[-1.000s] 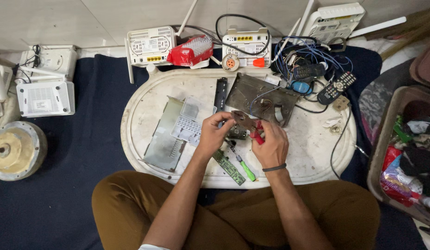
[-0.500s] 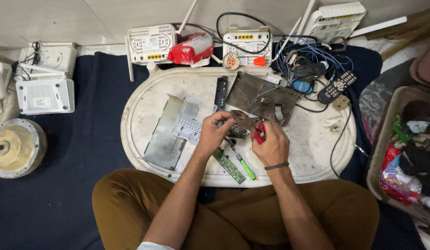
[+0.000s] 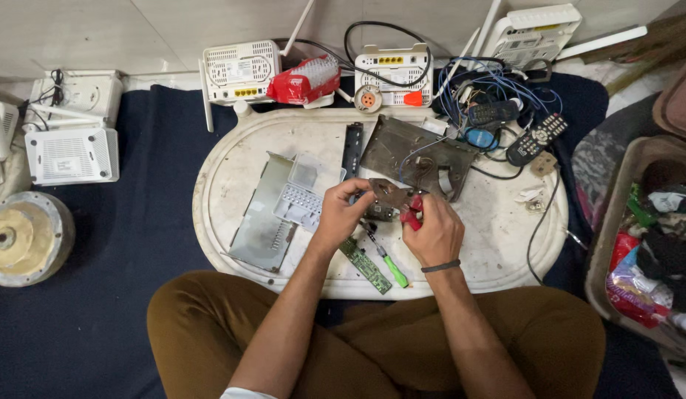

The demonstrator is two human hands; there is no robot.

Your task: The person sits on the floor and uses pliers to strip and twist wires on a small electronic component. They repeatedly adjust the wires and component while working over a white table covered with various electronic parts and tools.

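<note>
My left hand [image 3: 341,214] pinches a small dark metal part [image 3: 388,193] over the middle of a white oval tray [image 3: 232,159]. My right hand [image 3: 432,230] grips red-handled pliers [image 3: 413,210], whose jaws meet that same part. Just below the hands lie a green-handled screwdriver [image 3: 387,262] and a narrow green circuit board [image 3: 365,266]. A brown metal plate with wires [image 3: 417,155] lies behind the hands. A grey metal cover [image 3: 260,214] and a white plastic grille piece [image 3: 302,203] lie to the left.
White routers [image 3: 241,70] [image 3: 393,65] [image 3: 69,155], a red packet [image 3: 302,81], tangled blue cables [image 3: 490,89] and two remote controls [image 3: 535,139] ring the tray. A round motor [image 3: 18,240] sits far left. A bin of clutter [image 3: 653,244] stands at right. My crossed legs are under the tray's near edge.
Both hands have stayed over the same spot on the tray, with only small shifts of the fingers on the metal part and pliers.
</note>
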